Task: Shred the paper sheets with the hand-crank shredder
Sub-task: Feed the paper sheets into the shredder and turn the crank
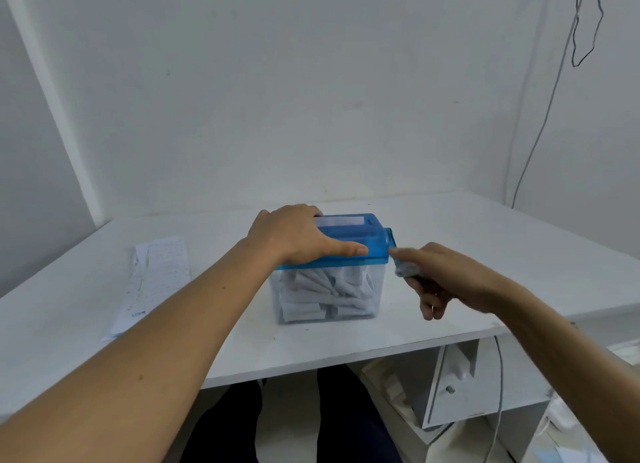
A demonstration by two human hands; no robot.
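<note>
A hand-crank shredder with a blue lid and a clear bin stands mid-table. The bin holds several white paper strips. A white paper strip sits in the slot on top. My left hand lies flat over the lid's left part, thumb along its front edge. My right hand is at the shredder's right side, fingers closed around the grey crank knob below the blue crank arm; it is motion-blurred. Paper sheets with faint print lie on the table to the left.
The white table fills a corner between white walls. Its front edge runs just below the shredder. Beneath it on the right stands a white drawer unit with a cable hanging by it. Another thin cable hangs down the right wall.
</note>
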